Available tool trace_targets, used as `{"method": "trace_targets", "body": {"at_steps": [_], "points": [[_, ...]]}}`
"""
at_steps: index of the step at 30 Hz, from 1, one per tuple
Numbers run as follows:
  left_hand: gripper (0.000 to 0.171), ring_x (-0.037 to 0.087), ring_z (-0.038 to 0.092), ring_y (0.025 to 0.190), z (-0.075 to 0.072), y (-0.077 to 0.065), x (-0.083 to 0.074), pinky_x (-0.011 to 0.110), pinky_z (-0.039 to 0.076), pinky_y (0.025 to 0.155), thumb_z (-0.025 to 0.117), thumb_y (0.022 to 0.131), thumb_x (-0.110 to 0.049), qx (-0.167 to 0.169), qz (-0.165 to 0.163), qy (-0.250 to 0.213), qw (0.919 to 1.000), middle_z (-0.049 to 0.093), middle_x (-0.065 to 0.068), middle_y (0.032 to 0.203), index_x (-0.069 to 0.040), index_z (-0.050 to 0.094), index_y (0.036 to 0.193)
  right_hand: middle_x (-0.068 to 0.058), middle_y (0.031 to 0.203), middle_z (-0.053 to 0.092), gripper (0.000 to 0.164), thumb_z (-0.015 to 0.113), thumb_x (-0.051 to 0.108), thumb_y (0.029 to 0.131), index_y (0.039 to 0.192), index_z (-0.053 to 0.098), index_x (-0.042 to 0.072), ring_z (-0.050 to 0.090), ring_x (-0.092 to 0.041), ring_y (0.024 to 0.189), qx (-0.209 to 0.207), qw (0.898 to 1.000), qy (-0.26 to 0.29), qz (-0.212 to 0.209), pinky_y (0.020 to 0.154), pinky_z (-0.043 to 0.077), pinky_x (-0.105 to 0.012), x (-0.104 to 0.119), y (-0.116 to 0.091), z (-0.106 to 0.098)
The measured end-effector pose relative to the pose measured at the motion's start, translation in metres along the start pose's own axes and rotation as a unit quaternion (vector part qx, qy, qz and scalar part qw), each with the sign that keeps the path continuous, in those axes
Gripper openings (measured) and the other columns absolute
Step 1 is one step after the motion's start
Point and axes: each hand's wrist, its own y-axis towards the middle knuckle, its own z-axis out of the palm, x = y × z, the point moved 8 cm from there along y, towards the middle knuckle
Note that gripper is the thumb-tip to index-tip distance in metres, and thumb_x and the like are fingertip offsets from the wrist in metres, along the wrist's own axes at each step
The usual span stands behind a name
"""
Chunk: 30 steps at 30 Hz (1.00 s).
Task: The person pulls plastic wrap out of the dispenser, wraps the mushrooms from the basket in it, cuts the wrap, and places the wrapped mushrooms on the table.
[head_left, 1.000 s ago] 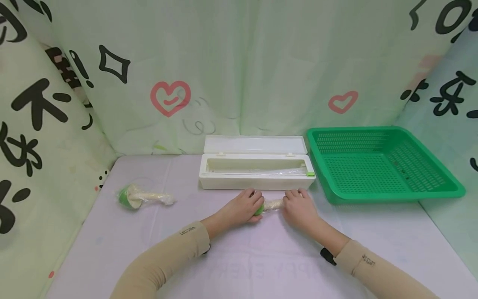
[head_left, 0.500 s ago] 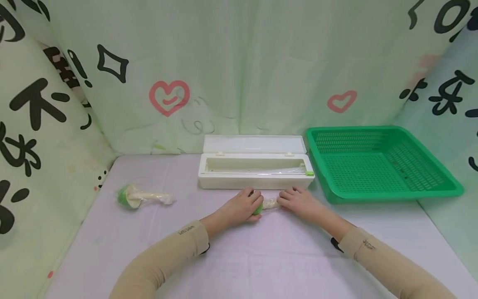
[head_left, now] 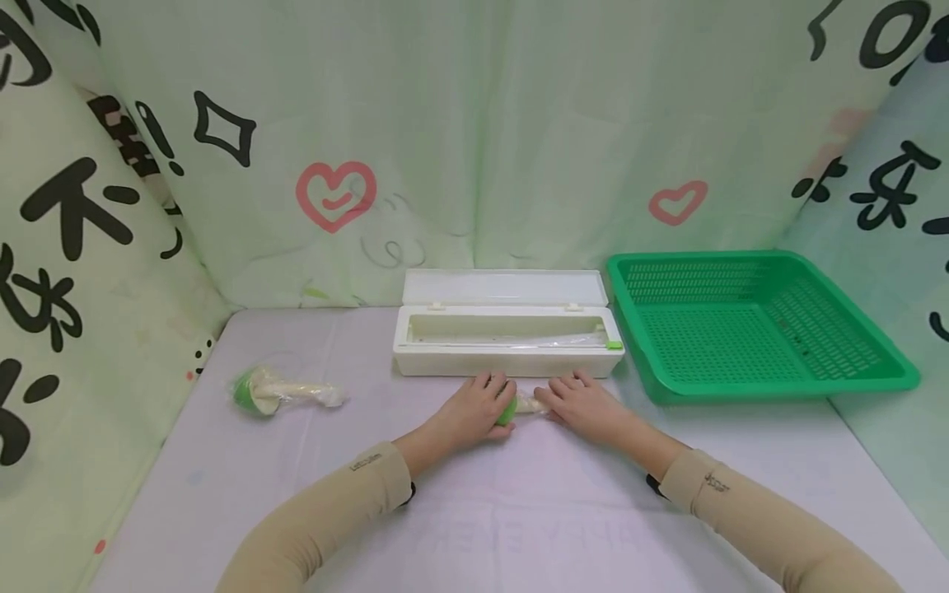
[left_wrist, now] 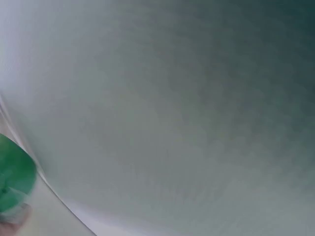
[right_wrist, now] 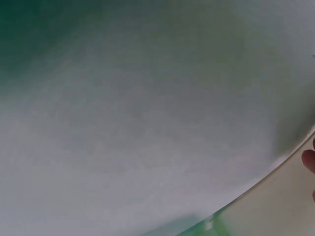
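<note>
A film-wrapped green-and-cream piece with a round green head and a narrow cream stem [head_left: 528,404] lies in front of the white box in the head view. My left hand [head_left: 465,414] grips its green head from the left, covering most of it. My right hand [head_left: 589,414] holds the far end of the stem, whose tip is hidden under the fingers. In the left wrist view, the green head [left_wrist: 15,172] shows at the lower left edge with a bit of film and a fingertip. The right wrist view catches only fingertips [right_wrist: 309,160] at its right edge.
A similar wrapped green-and-cream piece [head_left: 289,390] lies at the left of the table. Behind my hands stands a white cling film dispenser [head_left: 511,362], lid up, with a green slider [head_left: 614,345]. A green basket [head_left: 749,391] sits at the right.
My right hand has slid left along the stem, closer to my left hand. My left hand, still on the green head, has shifted slightly left.
</note>
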Motion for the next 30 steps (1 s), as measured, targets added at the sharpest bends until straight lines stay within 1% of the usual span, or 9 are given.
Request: {"method": "trace_targets", "body": {"at_steps": [2,5,9,13,18,21,26,28,30], "points": [[0.053,0.019,0.05,0.081,-0.006,0.0,0.0,0.026,0.047,0.067,0.055,0.082,-0.051,-0.029,0.011,0.004,0.9995,0.051,0.006,0.099,-0.006,0.051,0.109,-0.004,0.087,0.049,0.038,0.065,0.036,0.081,0.106,0.05,0.012,0.053,-0.023,0.081,-0.026,1.0,-0.013,-0.005,0.081,0.039,-0.043,0.004,0.004,-0.007],[0.051,0.021,0.053,0.083,-0.02,0.001,0.001,0.027,0.048,0.071,0.057,0.08,-0.049,-0.082,0.023,0.013,0.9963,0.054,0.007,0.098,-0.005,0.054,0.106,-0.004,0.085,0.052,0.04,0.068,0.036,0.078,0.101,0.049,0.01,0.055,-0.024,0.078,-0.056,0.998,-0.041,0.007,0.079,0.041,-0.041,0.007,0.011,-0.018],[0.051,0.022,0.055,0.087,-0.036,0.002,0.005,0.029,0.048,0.076,0.058,0.078,-0.049,-0.122,0.016,0.017,0.9922,0.057,0.008,0.097,-0.005,0.059,0.104,-0.003,0.083,0.058,0.042,0.072,0.031,0.075,0.106,0.054,0.008,0.058,-0.02,0.071,-0.093,0.993,-0.064,0.038,0.065,0.044,-0.032,0.01,0.019,-0.035],[0.051,0.021,0.056,0.086,-0.042,0.002,0.008,0.03,0.048,0.072,0.055,0.078,-0.052,-0.132,0.006,0.023,0.9909,0.06,0.006,0.096,-0.008,0.061,0.103,-0.002,0.078,0.06,0.041,0.073,0.031,0.072,0.105,0.061,0.009,0.057,-0.015,0.06,-0.134,0.987,-0.073,0.049,0.047,0.04,-0.024,0.013,0.022,-0.046],[0.05,0.02,0.056,0.081,-0.048,0.002,0.006,0.03,0.047,0.07,0.053,0.078,-0.053,-0.155,0.012,0.036,0.9871,0.059,0.004,0.092,-0.009,0.061,0.1,-0.001,0.071,0.057,0.025,0.071,0.025,0.073,0.09,0.059,0.011,0.051,-0.015,0.053,-0.177,0.979,-0.085,0.051,0.042,0.033,-0.022,0.016,0.024,-0.055],[0.049,0.02,0.055,0.079,-0.05,0.002,0.004,0.031,0.047,0.07,0.052,0.078,-0.053,-0.163,0.015,0.042,0.9856,0.058,0.004,0.091,-0.01,0.061,0.099,-0.001,0.071,0.056,0.026,0.073,0.025,0.071,0.087,0.058,0.012,0.052,-0.015,0.055,-0.186,0.977,-0.096,0.051,0.044,0.033,-0.023,0.018,0.025,-0.057],[0.049,0.02,0.056,0.078,-0.049,0.003,0.003,0.031,0.047,0.069,0.05,0.078,-0.053,-0.159,0.009,0.051,0.9859,0.058,0.004,0.09,-0.01,0.061,0.098,-0.002,0.079,0.057,0.035,0.078,0.029,0.066,0.09,0.059,0.011,0.056,-0.019,0.067,-0.176,0.978,-0.099,0.055,0.058,0.043,-0.031,0.017,0.027,-0.057],[0.049,0.02,0.056,0.078,-0.048,0.004,0.004,0.031,0.047,0.069,0.05,0.079,-0.053,-0.156,0.004,0.053,0.9863,0.058,0.004,0.09,-0.01,0.061,0.098,-0.003,0.079,0.056,0.038,0.077,0.034,0.066,0.091,0.059,0.011,0.055,-0.02,0.069,-0.17,0.979,-0.098,0.058,0.061,0.043,-0.032,0.017,0.028,-0.056],[0.05,0.02,0.056,0.078,-0.047,0.004,0.004,0.031,0.047,0.069,0.049,0.079,-0.054,-0.155,-0.001,0.056,0.9864,0.059,0.005,0.09,-0.01,0.062,0.098,-0.002,0.077,0.056,0.041,0.075,0.042,0.066,0.088,0.058,0.011,0.054,-0.019,0.067,-0.166,0.979,-0.099,0.061,0.059,0.041,-0.031,0.016,0.029,-0.056]]}}
